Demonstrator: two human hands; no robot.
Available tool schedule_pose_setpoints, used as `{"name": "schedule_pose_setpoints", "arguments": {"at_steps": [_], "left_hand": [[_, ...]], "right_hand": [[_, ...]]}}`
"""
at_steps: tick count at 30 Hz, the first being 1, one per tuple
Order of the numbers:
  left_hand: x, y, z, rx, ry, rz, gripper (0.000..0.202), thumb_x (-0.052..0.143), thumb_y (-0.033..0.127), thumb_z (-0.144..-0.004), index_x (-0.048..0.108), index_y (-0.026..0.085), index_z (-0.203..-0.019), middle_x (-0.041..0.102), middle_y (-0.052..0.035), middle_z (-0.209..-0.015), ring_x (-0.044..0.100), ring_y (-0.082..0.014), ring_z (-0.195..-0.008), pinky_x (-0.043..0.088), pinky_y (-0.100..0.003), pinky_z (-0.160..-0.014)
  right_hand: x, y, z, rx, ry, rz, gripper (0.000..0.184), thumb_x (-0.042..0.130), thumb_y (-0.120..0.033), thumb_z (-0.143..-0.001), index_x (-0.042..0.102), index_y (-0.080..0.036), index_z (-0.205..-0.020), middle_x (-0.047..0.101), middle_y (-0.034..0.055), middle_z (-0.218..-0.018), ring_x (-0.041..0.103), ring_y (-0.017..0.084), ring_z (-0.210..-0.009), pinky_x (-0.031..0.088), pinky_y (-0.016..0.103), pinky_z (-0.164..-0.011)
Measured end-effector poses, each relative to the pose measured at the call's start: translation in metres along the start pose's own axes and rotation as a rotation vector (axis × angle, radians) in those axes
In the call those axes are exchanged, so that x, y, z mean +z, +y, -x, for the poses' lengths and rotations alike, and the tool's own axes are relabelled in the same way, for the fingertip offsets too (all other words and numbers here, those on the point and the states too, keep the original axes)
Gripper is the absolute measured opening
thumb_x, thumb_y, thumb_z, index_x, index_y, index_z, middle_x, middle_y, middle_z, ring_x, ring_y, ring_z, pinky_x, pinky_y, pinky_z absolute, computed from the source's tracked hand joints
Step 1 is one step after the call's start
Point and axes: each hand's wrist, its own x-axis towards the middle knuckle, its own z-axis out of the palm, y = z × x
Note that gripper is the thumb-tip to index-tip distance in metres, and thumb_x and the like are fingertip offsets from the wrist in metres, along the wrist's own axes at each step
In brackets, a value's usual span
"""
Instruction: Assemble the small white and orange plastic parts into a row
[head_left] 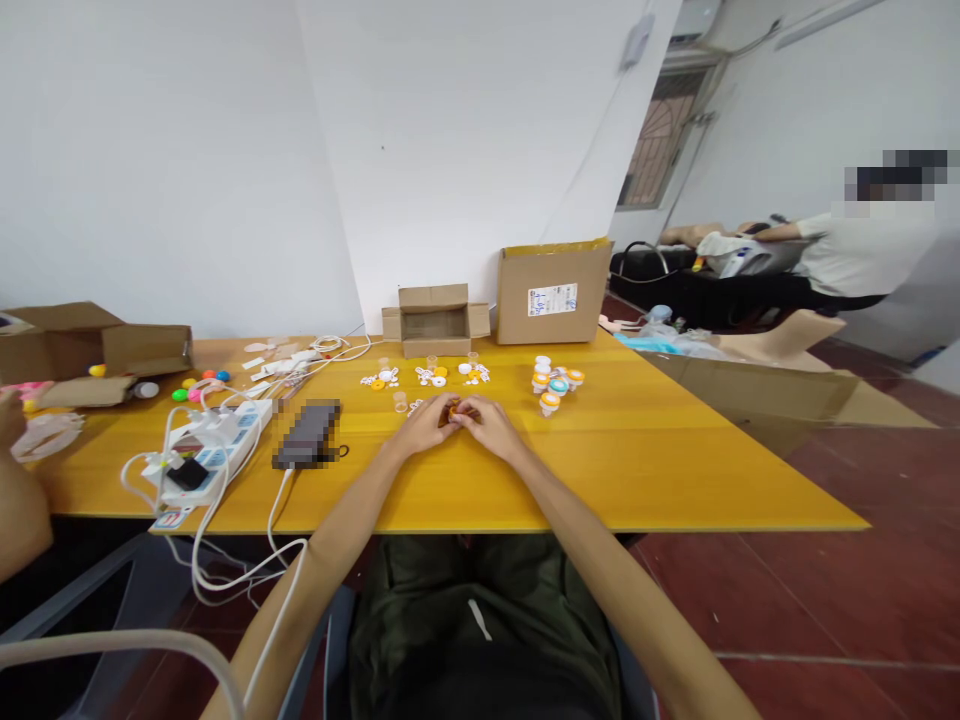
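My left hand (pixel 429 421) and my right hand (pixel 486 422) meet on the yellow table (pixel 637 460), fingers curled together around a small orange piece (pixel 454 410) pinched between them. Just beyond my hands lie several small white and orange parts (pixel 431 376) and clear little cups (pixel 400 401). To the right of these stands a cluster of small assembled round items (pixel 556 384) with orange, white and teal tops.
A small open cardboard box (pixel 435 318) and a larger box (pixel 553 292) stand at the wall. A power strip with cables (pixel 210 448) and a dark device (pixel 307 435) lie left. Another person's arm (pixel 19 500) is at far left; someone sits at the far right (pixel 862 255).
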Motion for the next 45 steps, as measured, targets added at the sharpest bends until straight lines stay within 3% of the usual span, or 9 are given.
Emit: {"name": "schedule_pose_setpoints", "arguments": {"at_steps": [10,15,21,31,37,40,45], "left_hand": [[0.000,0.002,0.000,-0.005,-0.005,-0.012,0.031,0.062,0.031,-0.090,0.061,0.022,-0.120,0.072,-0.0054,-0.104,0.068,-0.0220,-0.096,0.055,-0.036,-0.090],[0.000,0.001,0.000,-0.011,-0.014,-0.007,0.036,0.062,0.028,-0.089,0.059,0.023,-0.124,0.072,-0.0058,-0.106,0.068,-0.0230,-0.100,0.054,-0.038,-0.094],[0.001,-0.002,0.001,-0.017,-0.021,-0.046,0.042,0.062,0.026,-0.086,0.057,0.023,-0.127,0.071,-0.0057,-0.107,0.068,-0.0238,-0.103,0.054,-0.040,-0.096],[-0.003,0.005,0.002,-0.016,-0.023,-0.078,0.035,0.060,0.028,-0.087,0.061,0.025,-0.122,0.072,-0.0051,-0.110,0.067,-0.0238,-0.103,0.053,-0.039,-0.097],[-0.007,-0.001,0.001,-0.013,0.070,-0.170,0.047,0.053,0.013,-0.081,0.059,0.023,-0.126,0.069,-0.0081,-0.122,0.061,-0.0271,-0.118,0.047,-0.044,-0.107],[-0.007,-0.002,0.001,0.011,0.040,-0.240,0.053,0.050,0.007,-0.078,0.060,0.026,-0.127,0.068,-0.0072,-0.121,0.059,-0.0272,-0.120,0.046,-0.044,-0.106],[-0.008,-0.004,0.002,0.036,0.008,-0.338,0.043,0.049,0.006,-0.079,0.064,0.024,-0.115,0.070,-0.0090,-0.114,0.060,-0.0282,-0.116,0.043,-0.044,-0.102]], "right_hand": [[-0.001,-0.005,-0.001,0.010,0.093,0.027,0.007,0.062,-0.025,-0.086,0.066,-0.024,-0.080,0.074,0.0017,-0.085,0.068,0.019,-0.081,0.055,0.032,-0.079],[-0.003,0.004,0.000,0.073,0.160,0.184,0.008,0.065,-0.023,-0.085,0.066,-0.024,-0.077,0.074,0.0031,-0.084,0.068,0.020,-0.082,0.054,0.033,-0.080],[-0.003,0.016,0.000,0.153,0.134,0.368,0.013,0.070,-0.015,-0.080,0.067,-0.024,-0.072,0.073,0.0049,-0.082,0.067,0.022,-0.083,0.053,0.033,-0.080],[-0.004,0.019,-0.002,0.140,0.119,0.268,0.013,0.064,-0.015,-0.084,0.070,-0.024,-0.076,0.073,0.0034,-0.085,0.068,0.020,-0.083,0.054,0.031,-0.082],[-0.002,0.021,-0.003,0.035,0.078,0.138,0.020,0.055,-0.013,-0.086,0.071,-0.025,-0.083,0.075,0.0041,-0.089,0.068,0.022,-0.088,0.055,0.035,-0.084],[0.001,0.019,-0.003,0.015,0.042,0.068,0.022,0.053,-0.013,-0.087,0.071,-0.025,-0.090,0.075,0.0036,-0.094,0.069,0.021,-0.090,0.055,0.036,-0.087],[0.002,0.012,-0.002,0.050,0.027,0.042,0.014,0.057,-0.018,-0.086,0.070,-0.024,-0.088,0.073,0.0030,-0.091,0.068,0.019,-0.086,0.055,0.034,-0.083]]}}
